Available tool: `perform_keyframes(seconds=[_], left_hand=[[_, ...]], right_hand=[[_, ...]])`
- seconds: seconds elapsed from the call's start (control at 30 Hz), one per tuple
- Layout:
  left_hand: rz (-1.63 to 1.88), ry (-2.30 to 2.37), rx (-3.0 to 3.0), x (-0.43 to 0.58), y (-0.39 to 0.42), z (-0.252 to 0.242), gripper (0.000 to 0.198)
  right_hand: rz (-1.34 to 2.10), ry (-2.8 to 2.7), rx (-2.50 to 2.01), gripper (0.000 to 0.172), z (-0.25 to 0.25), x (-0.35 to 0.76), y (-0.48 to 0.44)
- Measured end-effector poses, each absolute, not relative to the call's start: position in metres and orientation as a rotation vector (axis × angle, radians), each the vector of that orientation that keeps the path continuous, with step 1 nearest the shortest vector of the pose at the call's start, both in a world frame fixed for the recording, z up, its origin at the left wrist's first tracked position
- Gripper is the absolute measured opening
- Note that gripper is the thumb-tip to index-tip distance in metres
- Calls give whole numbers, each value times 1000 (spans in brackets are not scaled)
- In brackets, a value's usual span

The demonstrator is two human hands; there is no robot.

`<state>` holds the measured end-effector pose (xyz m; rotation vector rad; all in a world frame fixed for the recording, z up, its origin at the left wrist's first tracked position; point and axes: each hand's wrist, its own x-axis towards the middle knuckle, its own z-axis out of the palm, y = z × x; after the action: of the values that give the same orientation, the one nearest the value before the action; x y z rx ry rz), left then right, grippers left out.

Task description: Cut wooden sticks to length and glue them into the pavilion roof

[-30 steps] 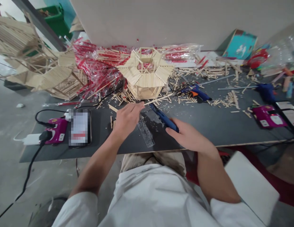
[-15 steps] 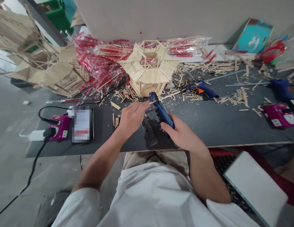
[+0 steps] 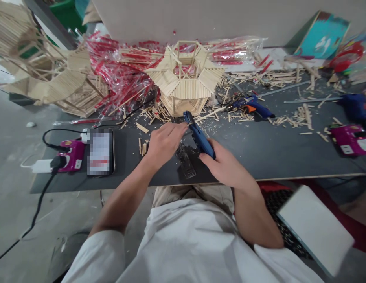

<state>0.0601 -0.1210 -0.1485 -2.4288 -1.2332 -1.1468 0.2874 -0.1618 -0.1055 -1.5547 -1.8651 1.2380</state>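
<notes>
My right hand (image 3: 222, 161) is wrapped round the handles of a blue cutting tool (image 3: 200, 137), whose head points up and left. At that head, the fingertips of my left hand (image 3: 165, 141) are pinched together on a thin wooden stick, of which little shows. Just beyond the tool stands a hexagonal stick model (image 3: 185, 87) with slanted roof panels. A clear plastic piece (image 3: 187, 163) lies on the dark table between my hands.
Short stick offcuts (image 3: 144, 148), a phone (image 3: 100, 152) and a purple power socket (image 3: 71, 156) lie left. A larger stick model (image 3: 67, 84) stands at the far left. Red-marked wrappers (image 3: 120, 74) lie behind. To the right are a blue glue gun (image 3: 259, 109) and another purple socket (image 3: 350, 140).
The view has shifted slightly. The stick piece between my left fingertips and the tool's head shows less than before. Both hands keep their holds.
</notes>
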Motion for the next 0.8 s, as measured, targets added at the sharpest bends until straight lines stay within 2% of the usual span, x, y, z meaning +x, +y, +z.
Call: perform_keyframes(seconds=[0.43, 0.8], left_hand=[[-1206, -1162, -2420, 59, -119, -150, 16], [-1224, -1198, -2441, 62, -123, -151, 23]], right_hand=[[1256, -1881, -1537, 27, -109, 288, -164], [1298, -1722, -1516, 42, -114, 286, -171]])
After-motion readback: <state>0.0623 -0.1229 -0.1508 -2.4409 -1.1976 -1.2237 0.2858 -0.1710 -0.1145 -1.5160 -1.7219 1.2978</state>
